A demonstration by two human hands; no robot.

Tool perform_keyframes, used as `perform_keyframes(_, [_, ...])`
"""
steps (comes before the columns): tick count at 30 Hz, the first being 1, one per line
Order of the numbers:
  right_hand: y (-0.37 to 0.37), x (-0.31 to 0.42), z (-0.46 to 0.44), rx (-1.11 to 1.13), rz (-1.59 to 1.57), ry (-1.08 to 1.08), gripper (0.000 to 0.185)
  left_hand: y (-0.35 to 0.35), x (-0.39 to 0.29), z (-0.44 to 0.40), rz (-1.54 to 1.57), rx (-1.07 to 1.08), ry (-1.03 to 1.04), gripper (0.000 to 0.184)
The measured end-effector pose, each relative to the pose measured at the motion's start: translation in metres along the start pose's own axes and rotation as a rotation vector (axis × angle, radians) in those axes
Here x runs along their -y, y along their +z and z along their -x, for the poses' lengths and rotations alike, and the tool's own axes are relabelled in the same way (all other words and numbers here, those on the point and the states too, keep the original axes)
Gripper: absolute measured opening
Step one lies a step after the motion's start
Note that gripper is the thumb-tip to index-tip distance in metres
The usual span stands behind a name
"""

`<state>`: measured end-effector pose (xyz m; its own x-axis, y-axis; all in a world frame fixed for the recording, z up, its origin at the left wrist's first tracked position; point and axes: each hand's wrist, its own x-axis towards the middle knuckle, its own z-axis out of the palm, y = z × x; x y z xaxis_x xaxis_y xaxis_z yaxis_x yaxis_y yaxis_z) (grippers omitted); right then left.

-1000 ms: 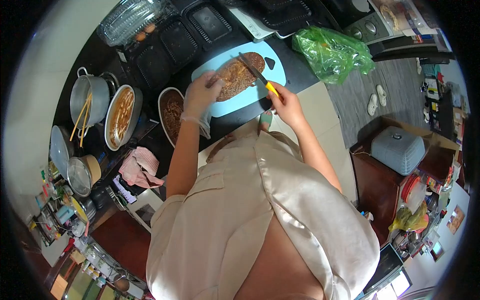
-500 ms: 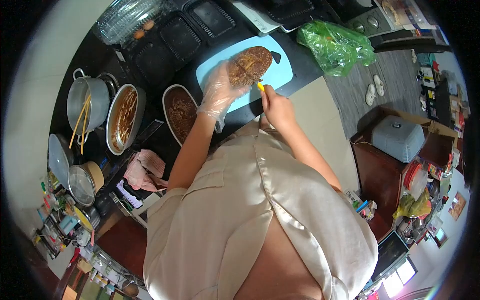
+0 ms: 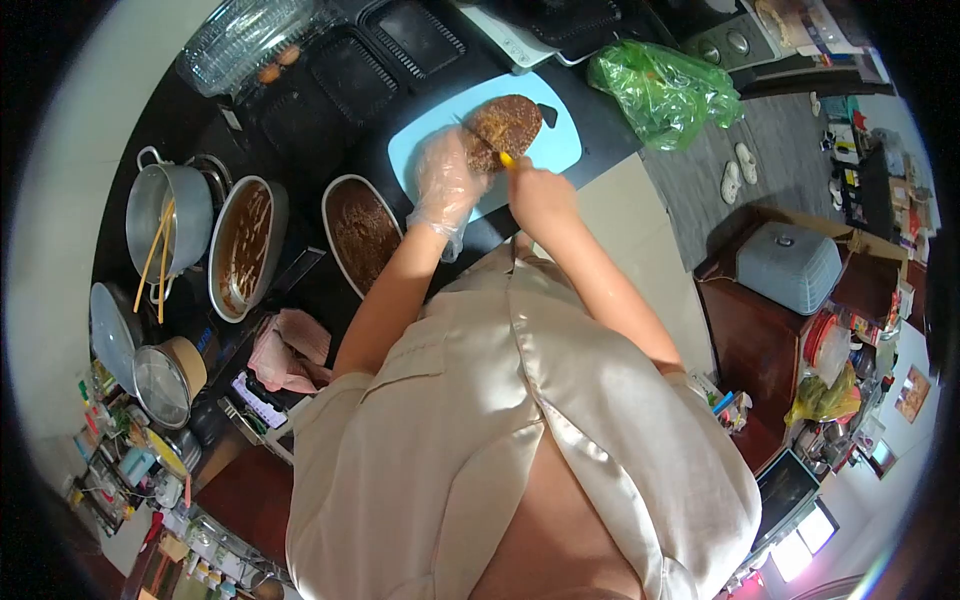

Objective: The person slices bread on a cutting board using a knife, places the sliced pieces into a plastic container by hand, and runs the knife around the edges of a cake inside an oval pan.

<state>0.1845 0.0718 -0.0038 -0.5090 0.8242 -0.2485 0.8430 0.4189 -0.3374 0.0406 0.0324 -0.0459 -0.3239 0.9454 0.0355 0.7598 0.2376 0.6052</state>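
A brown oval cake (image 3: 508,120) with a crumbly top lies on a light blue cutting board (image 3: 565,150). My left hand (image 3: 445,175), in a clear plastic glove, grips the cake's left end. In my right hand (image 3: 542,205) is a knife with a yellow handle (image 3: 507,160). Its thin dark blade lies across the cake near the gloved fingers, and the blade's edge is partly hidden. Left of the board stands an oval tin (image 3: 332,215) filled with a similar brown cake.
Farther left are an oval tin (image 3: 278,240) smeared with brown residue and a metal pot (image 3: 200,185) with chopsticks (image 3: 155,250) across it. Black plastic trays (image 3: 350,75) and a clear container stack (image 3: 235,45) lie behind. A green plastic bag (image 3: 665,95) sits right of the board.
My right hand and the knife have moved left and up, from the cake's near edge onto its middle. My left hand stays on the left end, with its fingers shifted slightly.
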Motion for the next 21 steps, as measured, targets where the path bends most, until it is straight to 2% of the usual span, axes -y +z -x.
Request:
perform_keyframes(4, [-0.007,0.003,0.007,0.086,0.006,0.044,0.025,0.004,-0.002,0.002,-0.001,-0.067,0.023,0.072])
perform_keyframes(8, [0.018,0.004,-0.018,0.054,0.088,-0.064,0.027,0.005,0.002,0.000,0.014,-0.065,0.004,0.069])
perform_keyframes(10, [-0.002,0.004,0.006,0.103,0.049,0.067,0.021,0.004,0.000,0.001,0.000,-0.059,0.020,0.066])
perform_keyframes(13, [-0.010,0.002,0.023,0.170,0.045,0.086,0.022,0.004,0.000,0.003,-0.002,-0.051,0.018,0.067])
perform_keyframes(17, [0.029,0.003,-0.002,0.043,0.016,0.027,0.026,0.009,0.006,-0.001,-0.003,-0.001,0.005,0.069])
perform_keyframes(21, [0.026,-0.016,0.030,0.066,0.023,0.095,0.027,0.002,0.000,-0.001,-0.021,-0.038,0.039,0.065])
